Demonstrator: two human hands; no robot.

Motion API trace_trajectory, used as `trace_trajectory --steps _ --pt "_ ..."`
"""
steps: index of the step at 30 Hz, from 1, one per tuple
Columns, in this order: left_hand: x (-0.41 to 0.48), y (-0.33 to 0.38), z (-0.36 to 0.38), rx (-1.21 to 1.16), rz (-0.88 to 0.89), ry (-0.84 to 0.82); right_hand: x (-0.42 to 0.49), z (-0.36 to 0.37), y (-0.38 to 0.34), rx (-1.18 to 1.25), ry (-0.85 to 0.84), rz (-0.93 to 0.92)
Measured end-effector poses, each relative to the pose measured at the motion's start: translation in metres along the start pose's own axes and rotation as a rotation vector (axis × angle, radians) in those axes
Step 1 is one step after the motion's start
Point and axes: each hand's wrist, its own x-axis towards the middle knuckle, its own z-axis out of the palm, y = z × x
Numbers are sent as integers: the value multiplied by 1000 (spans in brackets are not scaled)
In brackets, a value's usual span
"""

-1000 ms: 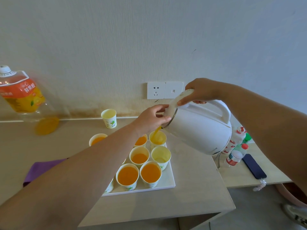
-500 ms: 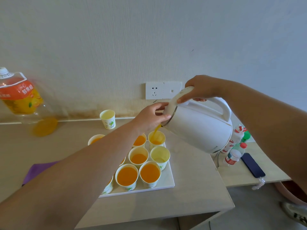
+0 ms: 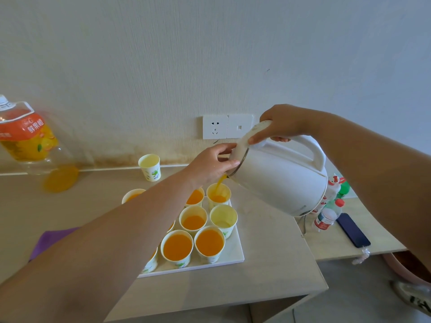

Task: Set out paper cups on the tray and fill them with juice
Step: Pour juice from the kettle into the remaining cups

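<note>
Nearest on the white tray (image 3: 235, 257) are two paper cups (image 3: 177, 249) full of juice, more filled ones behind them. At the tray's far right corner cup (image 3: 218, 194), juice streams from the tilted white kettle (image 3: 279, 183), right hand (image 3: 282, 124) wrapped round its handle, left hand (image 3: 210, 164) pinching the lid edge by the spout. Further back, a lone cup (image 3: 149, 167) and a juice bottle (image 3: 25, 136) are by the wall.
</note>
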Motion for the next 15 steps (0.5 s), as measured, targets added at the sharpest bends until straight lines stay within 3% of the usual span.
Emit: trace_trajectory --steps 15 --pt "0 1 -3 30 7 -6 2 0 -1 6 -6 16"
